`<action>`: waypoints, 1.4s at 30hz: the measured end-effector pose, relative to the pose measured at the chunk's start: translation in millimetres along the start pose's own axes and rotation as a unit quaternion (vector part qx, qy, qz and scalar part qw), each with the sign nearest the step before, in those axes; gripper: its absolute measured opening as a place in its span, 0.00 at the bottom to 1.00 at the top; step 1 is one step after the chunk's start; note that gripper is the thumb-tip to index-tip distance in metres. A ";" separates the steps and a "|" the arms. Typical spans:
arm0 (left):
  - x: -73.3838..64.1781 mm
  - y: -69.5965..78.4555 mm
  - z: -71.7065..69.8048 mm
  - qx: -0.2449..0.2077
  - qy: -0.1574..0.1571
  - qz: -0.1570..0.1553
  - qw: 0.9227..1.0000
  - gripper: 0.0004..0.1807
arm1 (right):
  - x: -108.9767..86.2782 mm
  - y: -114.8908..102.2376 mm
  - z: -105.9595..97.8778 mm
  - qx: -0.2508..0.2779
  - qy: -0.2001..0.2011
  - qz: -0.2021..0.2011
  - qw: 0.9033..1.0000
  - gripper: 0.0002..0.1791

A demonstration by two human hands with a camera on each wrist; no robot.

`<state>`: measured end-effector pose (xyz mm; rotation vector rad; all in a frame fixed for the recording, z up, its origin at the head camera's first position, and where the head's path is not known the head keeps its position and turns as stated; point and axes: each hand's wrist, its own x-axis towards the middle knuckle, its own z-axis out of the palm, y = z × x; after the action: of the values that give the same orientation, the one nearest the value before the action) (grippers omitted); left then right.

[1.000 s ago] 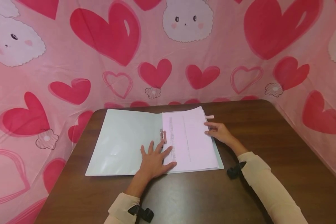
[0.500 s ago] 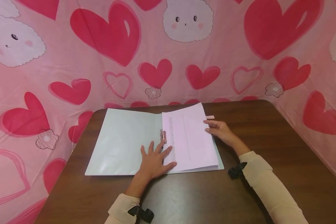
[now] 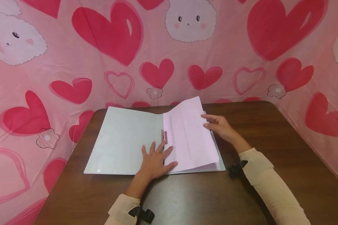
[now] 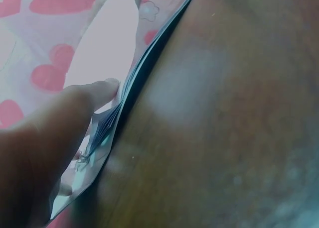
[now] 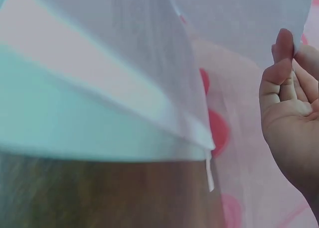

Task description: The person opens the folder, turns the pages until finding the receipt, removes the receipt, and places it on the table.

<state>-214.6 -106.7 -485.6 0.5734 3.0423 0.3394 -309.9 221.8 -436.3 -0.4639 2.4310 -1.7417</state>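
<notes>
A pale green ring binder (image 3: 124, 142) lies open on the table, with a metal clasp (image 3: 164, 137) at its spine and a stack of pages on its right side. My left hand (image 3: 155, 162) rests with fingers spread across the spine, its thumb on the lower part of the top sheet. My right hand (image 5: 294, 96) pinches the right edge of that white sheet (image 3: 190, 131) between thumb and fingers. The sheet bows upward, its far corner raised above the pages beneath. In the right wrist view a small tab (image 5: 210, 175) sticks out past the binder's edge.
The brown wooden table (image 3: 186, 200) reaches back to a pink heart-print cloth (image 3: 183, 53) hanging behind and at both sides. Black straps with small devices (image 3: 147, 215) sit on both wrists, over the beige sleeves (image 3: 273, 187).
My right hand has moved slightly up and left with the sheet's edge. The sheet's far corner has risen and its page bows more. My left hand stays in place.
</notes>
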 end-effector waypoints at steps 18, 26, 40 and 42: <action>3.1 0.2 -6.1 -0.021 0.002 0.002 1.000 0.43 | 25.8 -48.5 30.2 0.104 -0.037 -0.047 0.993 0.29; 9.7 5.4 -14.5 -0.089 0.066 0.045 0.993 0.36 | 32.1 -56.2 41.5 0.111 -0.057 -0.066 0.990 0.29; 43.0 36.7 -63.0 -0.291 0.122 0.096 0.944 0.35 | 36.4 -64.4 51.5 0.118 -0.082 -0.074 0.987 0.30; 47.1 36.9 -69.1 -0.284 0.121 0.097 0.946 0.35 | 36.6 -64.3 51.6 0.110 -0.085 -0.073 0.988 0.30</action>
<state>-249.9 -70.5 -409.5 0.8239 2.8742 1.3236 -319.1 144.9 -390.0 -0.7455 2.1071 -1.9117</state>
